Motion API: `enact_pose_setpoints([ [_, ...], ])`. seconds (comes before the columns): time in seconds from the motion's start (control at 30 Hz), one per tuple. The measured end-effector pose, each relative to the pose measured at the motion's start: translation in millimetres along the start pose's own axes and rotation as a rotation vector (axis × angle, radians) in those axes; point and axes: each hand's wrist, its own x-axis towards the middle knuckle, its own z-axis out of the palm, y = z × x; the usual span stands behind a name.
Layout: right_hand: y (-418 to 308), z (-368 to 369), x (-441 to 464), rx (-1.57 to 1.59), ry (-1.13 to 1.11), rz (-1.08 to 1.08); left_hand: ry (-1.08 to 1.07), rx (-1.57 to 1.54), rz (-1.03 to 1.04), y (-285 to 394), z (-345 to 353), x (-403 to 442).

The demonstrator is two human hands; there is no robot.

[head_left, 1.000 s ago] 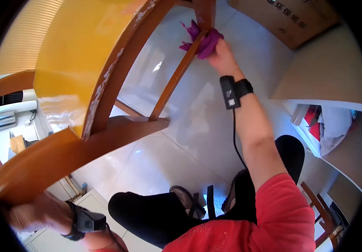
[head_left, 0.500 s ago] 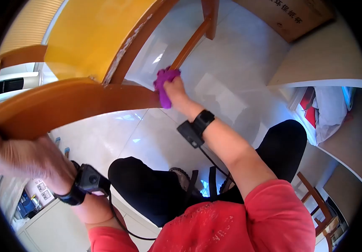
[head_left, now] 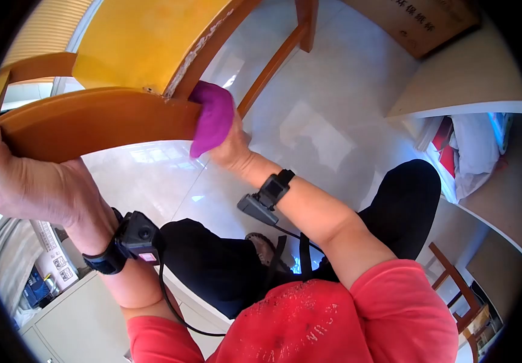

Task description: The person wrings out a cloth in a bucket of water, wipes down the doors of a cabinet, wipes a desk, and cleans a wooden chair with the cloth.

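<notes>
A brown wooden chair (head_left: pixel 109 124) with a yellow panel (head_left: pixel 131 45) lies tilted across the upper left. My left hand (head_left: pixel 46 190) is closed around the left part of its curved wooden piece, thumb on the near side and other fingers mostly hidden. In my right hand (head_left: pixel 232 151) is a purple cloth (head_left: pixel 214 118), wrapped against the right end of the same piece, close to the joint with the panel's frame. The cloth hides most of the right fingers. Pale, worn patches mark the frame edge beside the panel.
A cardboard box (head_left: pixel 424 24) stands at the upper right, above an open shelf unit (head_left: pixel 460 109) holding a white bag (head_left: pixel 476 151) and papers. Another wooden chair (head_left: pixel 454 284) shows at lower right. A pale cabinet (head_left: pixel 85 320) is at lower left. My knees frame the tiled floor.
My right hand has moved left with the purple cloth, from the far tip of the curved piece towards the joint. The cloth now looks more spread out. My left hand still holds the chair.
</notes>
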Motion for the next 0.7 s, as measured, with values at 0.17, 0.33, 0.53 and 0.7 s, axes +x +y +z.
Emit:
enact_pose_setpoints([
  [0.17,52.0,-16.8,-47.0,-0.309,-0.055,-0.022,-0.056,0.052,0.1,-12.8,-10.4,10.8],
  [0.33,12.0,16.3,-32.4,-0.193,-0.054,-0.192,-0.126,-0.018,0.107,-1.3,6.4,-2.2],
  [0.53,38.3,23.3,-55.4,-0.348,-0.119,-0.058,-0.121,-0.121,0.05,26.5,35.1,-19.5],
  [0.7,52.7,-26.6,-83.7,0.021,0.187,0.45,-0.132,-0.096,0.048,25.7,23.7,-21.0],
])
